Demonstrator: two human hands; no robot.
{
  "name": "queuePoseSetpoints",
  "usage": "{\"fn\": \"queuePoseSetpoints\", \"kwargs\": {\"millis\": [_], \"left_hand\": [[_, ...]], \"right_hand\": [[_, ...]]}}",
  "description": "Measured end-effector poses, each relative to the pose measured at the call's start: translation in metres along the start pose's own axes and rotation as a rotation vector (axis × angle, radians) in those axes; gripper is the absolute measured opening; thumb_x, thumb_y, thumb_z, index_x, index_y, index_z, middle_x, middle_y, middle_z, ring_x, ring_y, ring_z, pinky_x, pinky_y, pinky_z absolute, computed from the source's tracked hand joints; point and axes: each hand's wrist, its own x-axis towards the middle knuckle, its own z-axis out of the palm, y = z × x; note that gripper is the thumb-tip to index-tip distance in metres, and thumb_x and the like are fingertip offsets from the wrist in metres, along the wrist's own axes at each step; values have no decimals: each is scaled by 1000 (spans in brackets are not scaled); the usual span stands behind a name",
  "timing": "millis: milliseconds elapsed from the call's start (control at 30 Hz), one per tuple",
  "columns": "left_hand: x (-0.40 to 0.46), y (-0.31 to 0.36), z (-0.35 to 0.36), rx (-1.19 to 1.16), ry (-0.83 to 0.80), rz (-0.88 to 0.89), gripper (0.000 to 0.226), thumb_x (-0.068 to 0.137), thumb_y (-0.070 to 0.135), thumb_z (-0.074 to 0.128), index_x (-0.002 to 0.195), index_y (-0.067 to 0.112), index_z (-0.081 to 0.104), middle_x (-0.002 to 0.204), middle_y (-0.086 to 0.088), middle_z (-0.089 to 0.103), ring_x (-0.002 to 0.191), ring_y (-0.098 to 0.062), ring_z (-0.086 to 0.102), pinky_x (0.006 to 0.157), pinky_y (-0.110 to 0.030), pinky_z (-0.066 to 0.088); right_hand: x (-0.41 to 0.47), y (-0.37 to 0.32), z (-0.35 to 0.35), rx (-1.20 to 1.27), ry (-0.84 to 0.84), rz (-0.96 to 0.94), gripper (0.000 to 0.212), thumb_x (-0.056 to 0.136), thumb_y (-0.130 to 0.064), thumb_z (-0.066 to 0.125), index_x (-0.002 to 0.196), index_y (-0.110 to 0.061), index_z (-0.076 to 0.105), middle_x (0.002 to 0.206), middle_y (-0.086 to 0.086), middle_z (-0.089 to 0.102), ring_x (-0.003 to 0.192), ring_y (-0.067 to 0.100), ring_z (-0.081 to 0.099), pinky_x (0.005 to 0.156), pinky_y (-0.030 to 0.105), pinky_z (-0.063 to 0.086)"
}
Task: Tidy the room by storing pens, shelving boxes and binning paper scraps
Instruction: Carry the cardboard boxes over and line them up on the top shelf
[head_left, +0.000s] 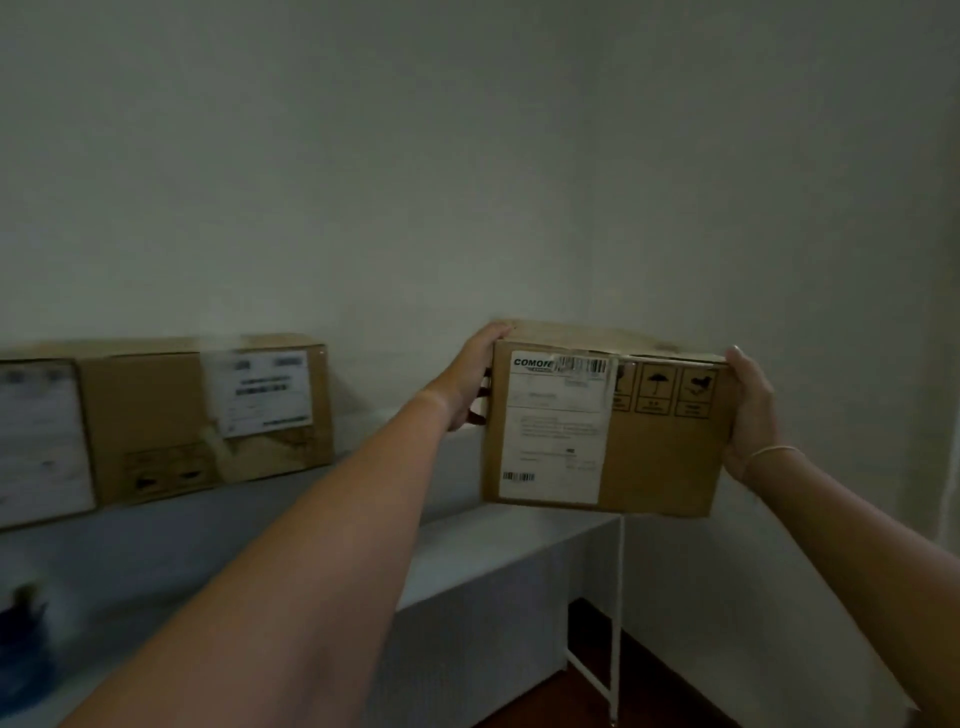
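Observation:
A brown cardboard box (660, 447) with a white shipping label and printed handling symbols is held up just above the right end of a white shelf (467, 561). My left hand (470, 379) grips its left side, fingers curled over the top corner. Its right side is gripped by my right hand (750, 410), which wears a thin bracelet. The box's bottom edge sits at about the shelf's top surface; whether it touches is unclear.
Two more cardboard boxes stand on the shelf to the left, a labelled one (208, 415) and another (41, 441) cut off at the frame's edge. A blurred dark blue object (23, 654) lies at lower left. Pale walls meet in a corner behind the held box.

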Motion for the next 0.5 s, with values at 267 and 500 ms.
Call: {"fn": "queuePoseSetpoints", "kwargs": {"millis": [267,500], "left_hand": [[22,-8,-91,52,188,13,49,89,60,30,70,25,59,80,-2,56,88,-23,53,88,-43,42],[41,-17,-146,425,385,-21,34,86,47,46,73,16,52,80,-8,57,78,-24,57,89,-41,50]], "right_hand": [[58,34,102,-17,-111,55,52,75,-61,51,89,-15,70,90,9,69,85,28,63,85,41,49],[97,83,160,-110,-171,150,48,82,-63,45,84,-23,70,95,6,71,98,27,62,92,41,47]]}}
